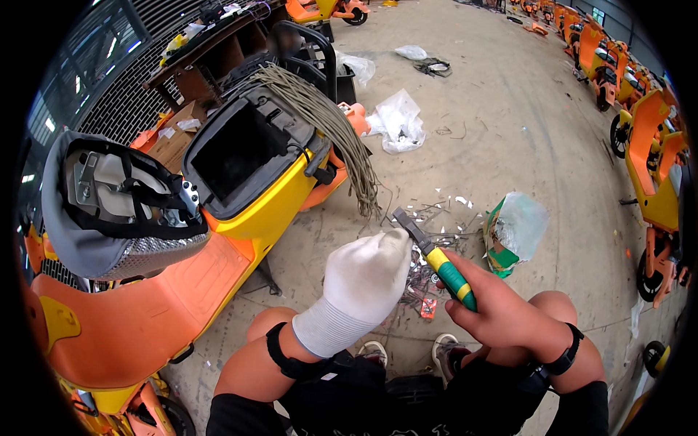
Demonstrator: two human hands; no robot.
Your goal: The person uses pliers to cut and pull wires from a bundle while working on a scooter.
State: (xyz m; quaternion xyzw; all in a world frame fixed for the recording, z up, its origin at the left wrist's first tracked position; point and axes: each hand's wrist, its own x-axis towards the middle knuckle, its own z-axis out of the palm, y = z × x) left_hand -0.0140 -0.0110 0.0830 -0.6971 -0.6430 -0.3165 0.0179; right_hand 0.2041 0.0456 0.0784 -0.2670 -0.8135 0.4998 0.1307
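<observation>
While looking down over the dusty grey-brown concrete floor (494, 123), holding in the bare right hand (502, 309) a dark metal hand tool with squared head and green-and-yellow handle (447, 270), closed around the grip. Having the left hand (372, 265), dressed in a white knitted glove (331, 325), curled narrow into a fist just beside the tool's head; cannot tell about any thing inside. Seeing the tool in front of the body, above loose dark scraps (416, 283) mixed with white bits. Near these, at the right, a half-clear plastic bag with green parts (527, 221). At the left, an orange-and-yellow scooter (171, 287) with an open black storage box (196, 156), a grey-and-silver padded seat (149, 254) turned underside up, and a thick olive bundle of cables (342, 131) hanging down. Farther away, a crumpled white plastic bag (400, 123), a brown wooden surface (190, 81) loaded with mixed articles, and, along the right side, a row of orange-and-yellow scooters (647, 160).
</observation>
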